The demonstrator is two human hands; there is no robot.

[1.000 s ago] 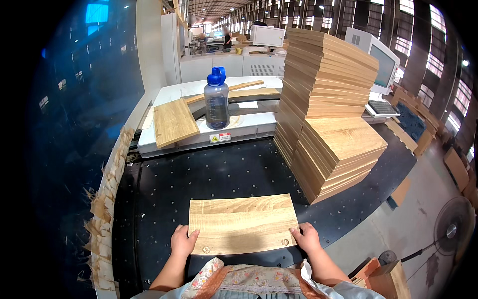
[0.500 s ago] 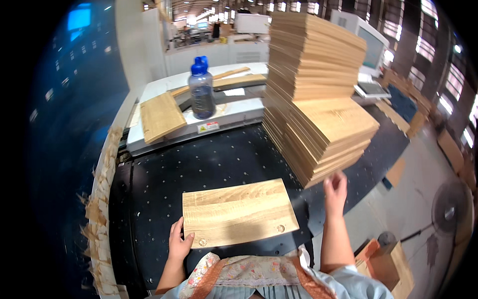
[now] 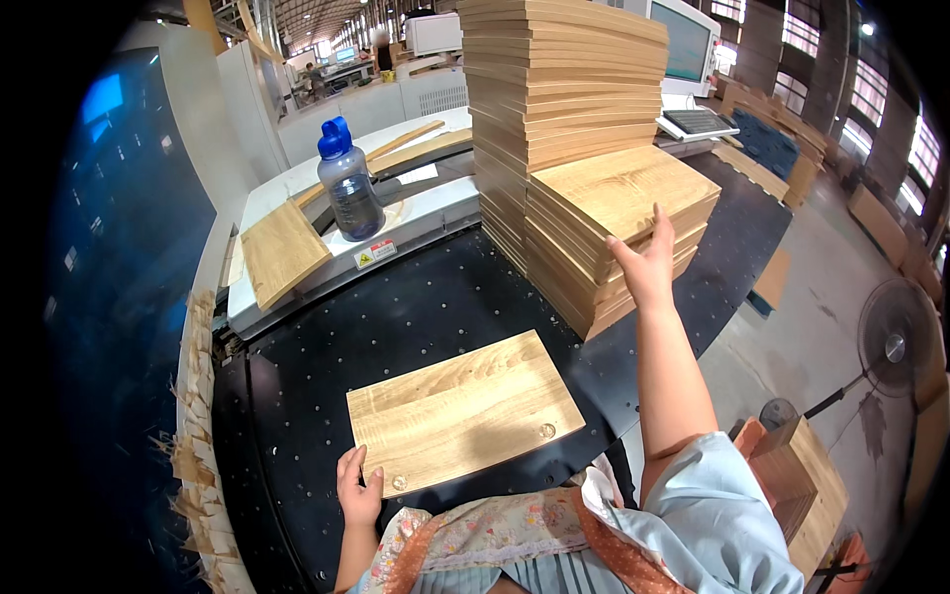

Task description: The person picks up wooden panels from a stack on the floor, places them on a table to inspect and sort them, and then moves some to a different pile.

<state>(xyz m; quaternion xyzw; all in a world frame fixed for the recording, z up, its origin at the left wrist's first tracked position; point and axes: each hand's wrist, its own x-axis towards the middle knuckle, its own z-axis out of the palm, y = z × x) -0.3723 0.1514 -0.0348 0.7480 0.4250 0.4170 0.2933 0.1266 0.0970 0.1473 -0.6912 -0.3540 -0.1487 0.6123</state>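
A rectangular wood-grain board (image 3: pixel 465 406) lies flat on the black dotted table in front of me. Two small round marks or fittings (image 3: pixel 547 431) show near its front edge; what they are, I cannot tell. My left hand (image 3: pixel 358 487) rests at the board's front left corner, fingers apart along the edge. My right hand (image 3: pixel 648 262) reaches out to the lower pile of boards (image 3: pixel 623 188), thumb and fingers spread at the near corner of its top board. Behind this pile rises a taller stack of similar boards (image 3: pixel 564 89).
On the white ledge stand a blue-capped water bottle (image 3: pixel 351 193) and a loose board (image 3: pixel 282 252). The black table (image 3: pixel 416 342) has a ragged-edged strip (image 3: pixel 193 445) along its left. A keyboard (image 3: pixel 698 123) and monitor lie beyond the stack. A fan (image 3: pixel 896 346) and a box (image 3: pixel 816 485) are at right.
My right hand has moved up and forward from beside the pile's base to its top board, opening from a closed posture. My left hand stays at the board's corner. The view has shifted right.
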